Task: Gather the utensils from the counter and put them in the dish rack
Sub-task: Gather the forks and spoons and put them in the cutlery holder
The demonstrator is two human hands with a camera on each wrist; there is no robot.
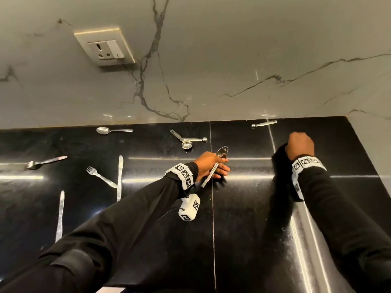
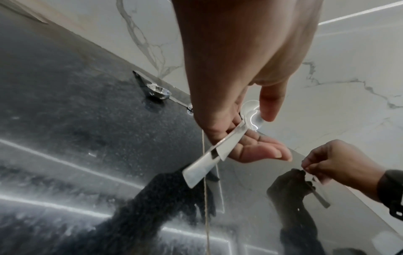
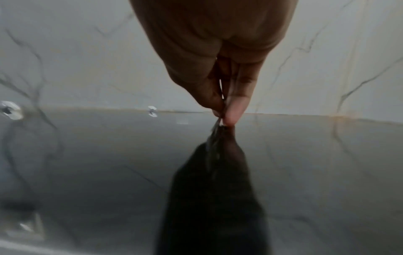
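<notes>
A: Head view: where are the hands?

B: Left hand (image 1: pixel 208 164) grips two spoons (image 1: pixel 213 167) above the black counter (image 1: pixel 243 229). Right hand (image 1: pixel 300 144) pinches a thin metal utensil (image 2: pixel 319 196) against the counter near the wall; its type is unclear.

A: Other utensils?

B: A fork (image 1: pixel 101 176), knife (image 1: pixel 120 177) and measuring spoons (image 1: pixel 186 140) lie on the counter.

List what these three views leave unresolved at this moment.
- Dish rack: outside every view.
- Item pinched by the right hand: blurred in the right wrist view, hidden behind the hand in the head view.
- How many utensils the left hand holds: the handles overlap.
</notes>
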